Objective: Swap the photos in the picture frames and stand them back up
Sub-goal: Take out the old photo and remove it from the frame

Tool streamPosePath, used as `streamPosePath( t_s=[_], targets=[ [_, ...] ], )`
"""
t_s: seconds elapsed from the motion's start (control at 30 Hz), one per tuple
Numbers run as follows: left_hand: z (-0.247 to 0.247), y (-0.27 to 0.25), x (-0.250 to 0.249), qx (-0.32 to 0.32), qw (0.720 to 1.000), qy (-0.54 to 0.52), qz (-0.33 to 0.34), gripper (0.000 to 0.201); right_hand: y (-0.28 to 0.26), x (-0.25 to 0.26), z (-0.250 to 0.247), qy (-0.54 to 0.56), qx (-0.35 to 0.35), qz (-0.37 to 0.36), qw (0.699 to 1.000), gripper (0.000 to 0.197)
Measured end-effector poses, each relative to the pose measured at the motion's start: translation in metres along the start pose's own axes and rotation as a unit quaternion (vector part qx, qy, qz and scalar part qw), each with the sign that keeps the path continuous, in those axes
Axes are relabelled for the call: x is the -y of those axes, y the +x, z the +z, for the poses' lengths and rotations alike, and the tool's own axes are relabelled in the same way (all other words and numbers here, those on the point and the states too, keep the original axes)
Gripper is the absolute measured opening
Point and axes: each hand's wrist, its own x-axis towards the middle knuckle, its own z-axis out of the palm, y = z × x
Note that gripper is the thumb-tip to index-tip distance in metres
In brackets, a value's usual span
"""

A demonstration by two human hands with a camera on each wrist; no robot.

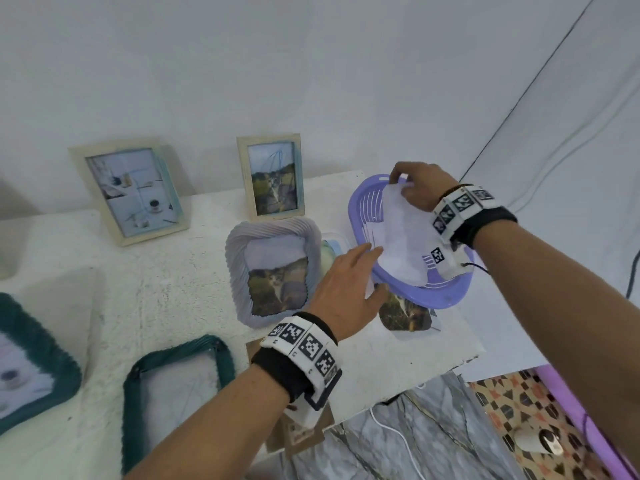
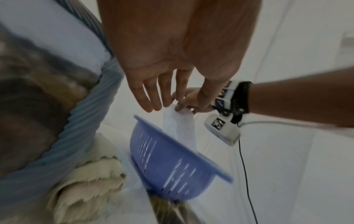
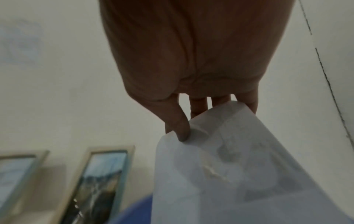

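While the right hand [image 1: 420,187] pinches the top edge of a white photo sheet [image 1: 401,244], thumb on the near face and fingers behind it, the sheet hangs down into the purple basket [image 1: 446,296]. In the right wrist view the thumb tip presses the paper's upper corner; a faint printed image shows through the sheet, but what it depicts is too washed out to read. The left hand [image 1: 346,292] reaches in with fingers straight and held loosely together, their tips at the sheet's lower left edge right by the basket rim; whether they actually touch the paper is hard to say. Its thumb sits below, near a cat photo [image 1: 405,311] that lies on the table [image 1: 166,282], half hidden under the basket. Just left of the left-hand fingers, a ribbed lavender frame [image 1: 273,271] lies flat with a cat picture in it. A pale object between that frame and the fingers is mostly covered by the hand. Beyond the fingers, two cream frames stand against the wall: a larger one [image 1: 131,190] and a smaller one [image 1: 272,176]. Nearer the wrist, a teal frame [image 1: 176,393] lies flat, its inside blurry, and another teal frame [image 1: 31,368] is cut off at the picture's edge.
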Motion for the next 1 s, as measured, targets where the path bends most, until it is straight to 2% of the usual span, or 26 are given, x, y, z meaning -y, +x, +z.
streamPosePath(
  t_s=[0.2,0.3,0.37,0.47,0.53,0.63,0.83,0.9,1.0],
  targets=[
    [-0.047,-0.008,-0.017,-0.130,0.985,-0.111,-0.007,0.040,-0.069,0.019,-0.055,0.108,-0.108,-0.052,0.987,0.030],
    [-0.068,-0.017,-0.021,-0.140,0.977,-0.159,-0.027,0.040,-0.111,0.043,-0.062,0.204,-0.147,-0.095,0.963,0.027],
    [-0.080,-0.028,-0.020,-0.118,0.971,-0.202,-0.048,0.040,-0.137,0.062,-0.056,0.270,-0.147,-0.131,0.942,0.026],
    [-0.099,-0.057,-0.014,-0.076,0.964,-0.249,-0.059,0.030,-0.162,0.088,-0.030,0.357,-0.130,-0.166,0.910,0.024],
    [-0.108,-0.084,-0.005,-0.072,0.957,-0.275,-0.058,0.019,-0.170,0.101,-0.004,0.397,-0.135,-0.171,0.892,0.026],
    [-0.115,-0.126,0.013,-0.101,0.941,-0.306,-0.106,0.016,-0.181,0.123,0.043,0.423,-0.135,-0.146,0.884,0.034],
    [-0.115,-0.199,0.063,-0.171,0.910,-0.306,-0.221,0.009,-0.208,0.170,0.142,0.507,-0.007,-0.112,0.855,0.057],
    [-0.112,-0.218,0.076,-0.187,0.903,-0.292,-0.252,0.007,-0.214,0.183,0.160,0.503,0.022,-0.109,0.857,0.062],
    [-0.108,-0.241,0.090,-0.193,0.908,-0.241,-0.282,0.010,-0.218,0.197,0.176,0.461,0.035,-0.138,0.876,0.061]
  ],
)
